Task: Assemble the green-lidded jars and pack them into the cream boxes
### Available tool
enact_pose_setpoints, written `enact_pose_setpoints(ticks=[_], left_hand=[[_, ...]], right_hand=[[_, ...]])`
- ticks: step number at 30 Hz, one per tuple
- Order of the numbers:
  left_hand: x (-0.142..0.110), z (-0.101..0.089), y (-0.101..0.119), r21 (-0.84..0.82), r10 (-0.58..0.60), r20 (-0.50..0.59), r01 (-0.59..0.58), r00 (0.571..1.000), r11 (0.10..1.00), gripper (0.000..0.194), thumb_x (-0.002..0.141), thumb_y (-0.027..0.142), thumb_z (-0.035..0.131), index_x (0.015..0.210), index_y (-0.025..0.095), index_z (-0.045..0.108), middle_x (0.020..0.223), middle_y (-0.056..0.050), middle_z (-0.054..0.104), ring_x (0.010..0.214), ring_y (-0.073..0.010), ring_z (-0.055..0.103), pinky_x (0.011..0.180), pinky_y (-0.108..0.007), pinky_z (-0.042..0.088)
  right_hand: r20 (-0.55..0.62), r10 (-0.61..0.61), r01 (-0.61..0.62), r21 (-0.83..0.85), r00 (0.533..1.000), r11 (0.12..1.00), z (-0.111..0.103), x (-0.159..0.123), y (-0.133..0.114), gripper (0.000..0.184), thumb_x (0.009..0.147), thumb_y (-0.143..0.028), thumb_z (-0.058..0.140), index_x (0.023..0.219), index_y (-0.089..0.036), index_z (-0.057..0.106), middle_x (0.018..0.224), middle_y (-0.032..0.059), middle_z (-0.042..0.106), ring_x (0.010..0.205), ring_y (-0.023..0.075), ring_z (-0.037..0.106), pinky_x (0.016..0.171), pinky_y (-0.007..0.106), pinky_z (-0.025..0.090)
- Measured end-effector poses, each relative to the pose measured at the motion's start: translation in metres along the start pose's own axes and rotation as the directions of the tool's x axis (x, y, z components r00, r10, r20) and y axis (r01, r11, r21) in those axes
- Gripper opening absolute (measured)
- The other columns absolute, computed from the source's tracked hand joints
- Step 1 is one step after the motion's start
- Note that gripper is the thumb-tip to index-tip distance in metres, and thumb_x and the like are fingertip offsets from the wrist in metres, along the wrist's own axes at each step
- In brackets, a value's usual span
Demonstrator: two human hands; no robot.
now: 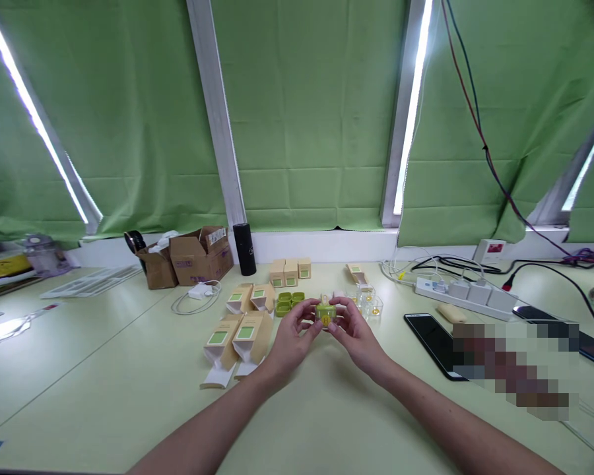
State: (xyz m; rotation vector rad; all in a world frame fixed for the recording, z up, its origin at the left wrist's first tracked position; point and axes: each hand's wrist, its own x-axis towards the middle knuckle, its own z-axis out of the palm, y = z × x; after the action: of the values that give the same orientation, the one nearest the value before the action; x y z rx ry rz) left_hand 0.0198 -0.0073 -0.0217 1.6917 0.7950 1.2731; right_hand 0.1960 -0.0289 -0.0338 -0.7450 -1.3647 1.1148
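Between the fingertips of my left hand (pixel 297 333) and my right hand (pixel 354 333) is a small green box with a clear cover (pixel 325 313) and a yellow round mark on its front. Both hands grip it from the sides, a little above the table. Just left of it stand several small open green square cups (pixel 290 303). To the right, partly behind my right hand, are several clear covers (pixel 369 303) with gold marks. Open kraft paper boxes (pixel 253 335) with green labels lie left of my left hand, some with white flaps out.
Closed kraft boxes (pixel 290 272) stand at the back, near a black bottle (pixel 244 249) and a cardboard carton (pixel 200 257). One more kraft box (pixel 357 274) lies behind the clear covers. On the right are a white power strip (pixel 465 298), cables and a dark phone (pixel 433 343).
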Motion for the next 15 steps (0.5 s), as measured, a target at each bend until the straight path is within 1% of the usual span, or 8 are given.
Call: enact_pose_setpoints(ticks=[5,10,15], left_hand=[[0.0001,-0.0004,0.0019,-0.006,0.011,0.001,-0.011,1.0,1.0,0.043,0.087,0.039,0.076,0.125,0.022,0.065,0.118,-0.011,0.068,0.109,-0.0243,0.065,0.093,-0.039,0.055],[-0.0006,-0.0005,0.0039,-0.014,0.042,0.004,-0.042,0.999,0.999,0.043,0.088,0.04,0.075,0.125,0.021,0.064,0.118,-0.012,0.069,0.11,-0.0253,0.066,0.096,-0.041,0.055],[-0.0011,-0.0007,0.0031,0.009,0.064,-0.01,-0.064,0.998,0.998,0.043,0.087,0.041,0.075,0.123,0.02,0.065,0.119,-0.012,0.068,0.108,-0.0242,0.065,0.094,-0.04,0.056]], right_hand=[[0.021,-0.013,0.013,-0.039,1.0,0.999,-0.001,-0.0008,-0.0006,0.047,0.089,-0.052,0.072,0.126,-0.034,0.048,0.121,0.0049,0.061,0.106,0.0212,0.064,0.098,0.043,0.052],[0.03,-0.051,0.053,-0.085,0.998,0.995,0.0005,-0.0021,-0.0032,0.041,0.093,-0.051,0.068,0.125,-0.033,0.05,0.12,0.0047,0.06,0.107,0.0212,0.062,0.095,0.041,0.053],[0.023,-0.068,0.07,-0.111,0.997,0.991,0.0009,-0.0029,-0.0029,0.038,0.095,-0.048,0.066,0.125,-0.031,0.05,0.118,0.0055,0.06,0.11,0.0218,0.061,0.098,0.043,0.052]])
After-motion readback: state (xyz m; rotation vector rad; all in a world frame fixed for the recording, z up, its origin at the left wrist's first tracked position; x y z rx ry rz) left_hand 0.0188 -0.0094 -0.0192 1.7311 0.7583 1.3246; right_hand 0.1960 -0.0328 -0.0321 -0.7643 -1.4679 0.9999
